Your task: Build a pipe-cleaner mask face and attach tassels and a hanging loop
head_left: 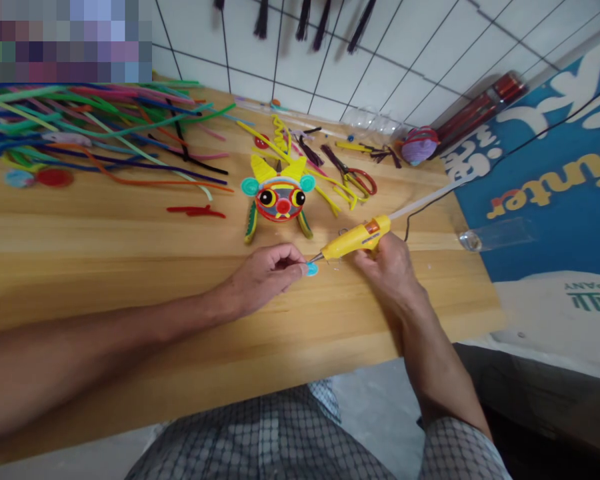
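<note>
Presently, blue disc pinched in left hand, glue gun gripped in right hand, horned figure beyond both.

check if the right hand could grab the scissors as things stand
Probably not: the right hand is gripping the glue gun. Otherwise the scissors look reachable, lying ahead on the table.

A yellow glue gun is slanting down leftward. Its metal nozzle is pointing at a small, upward-facing blue disc.
</note>
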A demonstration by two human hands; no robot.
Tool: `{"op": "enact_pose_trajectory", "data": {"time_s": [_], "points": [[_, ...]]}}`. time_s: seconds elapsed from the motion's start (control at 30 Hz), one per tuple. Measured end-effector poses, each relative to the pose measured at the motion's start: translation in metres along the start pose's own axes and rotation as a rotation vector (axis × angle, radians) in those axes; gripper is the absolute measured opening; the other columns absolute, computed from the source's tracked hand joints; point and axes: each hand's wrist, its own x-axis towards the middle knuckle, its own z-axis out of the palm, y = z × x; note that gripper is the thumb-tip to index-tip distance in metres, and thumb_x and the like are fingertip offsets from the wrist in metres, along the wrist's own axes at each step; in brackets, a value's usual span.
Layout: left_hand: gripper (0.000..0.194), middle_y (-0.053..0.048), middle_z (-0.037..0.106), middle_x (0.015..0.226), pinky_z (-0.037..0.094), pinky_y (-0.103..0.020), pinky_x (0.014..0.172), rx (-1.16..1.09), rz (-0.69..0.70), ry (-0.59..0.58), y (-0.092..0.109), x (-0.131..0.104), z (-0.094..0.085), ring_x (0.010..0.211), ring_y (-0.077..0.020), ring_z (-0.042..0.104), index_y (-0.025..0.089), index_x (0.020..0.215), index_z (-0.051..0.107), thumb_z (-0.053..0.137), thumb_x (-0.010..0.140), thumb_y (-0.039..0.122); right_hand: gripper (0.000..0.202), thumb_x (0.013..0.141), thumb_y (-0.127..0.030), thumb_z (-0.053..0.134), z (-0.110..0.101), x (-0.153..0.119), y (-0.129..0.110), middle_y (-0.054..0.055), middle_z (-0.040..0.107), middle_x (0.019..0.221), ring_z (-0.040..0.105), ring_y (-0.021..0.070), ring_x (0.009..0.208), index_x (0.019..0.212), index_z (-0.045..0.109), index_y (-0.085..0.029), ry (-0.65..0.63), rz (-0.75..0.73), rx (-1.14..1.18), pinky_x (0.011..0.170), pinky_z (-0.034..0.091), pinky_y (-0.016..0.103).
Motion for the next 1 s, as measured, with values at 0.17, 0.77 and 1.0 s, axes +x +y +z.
{"op": "enact_pose_trajectory", "data": {"time_s": [0.17,0.77,1.0], "points": [[0.025,0.006,0.051,0.061,0.035,-0.022,0.050,-0.007,0.002,0.026,-0.0015,0.0005,0.0002,0.054,-0.0100,0.044,0.020,0.084,0.063,0.067,0.085,0.045,0.009,0.083,-0.024,0.061,-0.0025,-0.0005,0.0001,0.000,0.060,0.071,0.054,0.0170,0.064,0.076,0.056,-0.024,-0.008,0.046,0.021,0.061,0.041,0.031],[0.022,0.006,0.052,0.059,0.036,-0.021,0.049,-0.092,0.030,0.060,-0.0036,0.0020,-0.0002,0.052,-0.0087,0.045,0.019,0.084,0.064,0.069,0.085,0.041,0.014,0.080,-0.024,0.063,-0.0047,-0.0008,0.0037,-0.001,0.056,0.066,0.049,0.0156,0.060,0.071,0.052,-0.024,0.003,0.047,0.023,0.059,0.039,0.031],[0.023,0.006,0.052,0.057,0.035,-0.020,0.049,-0.153,0.054,0.082,-0.0066,0.0029,-0.0004,0.049,-0.0082,0.045,0.019,0.084,0.063,0.070,0.086,0.041,0.017,0.087,-0.037,0.070,-0.0097,-0.0009,0.0069,0.001,0.064,0.081,0.055,0.0177,0.071,0.093,0.064,-0.022,-0.014,0.175,0.211,0.065,0.045,0.032]]}}
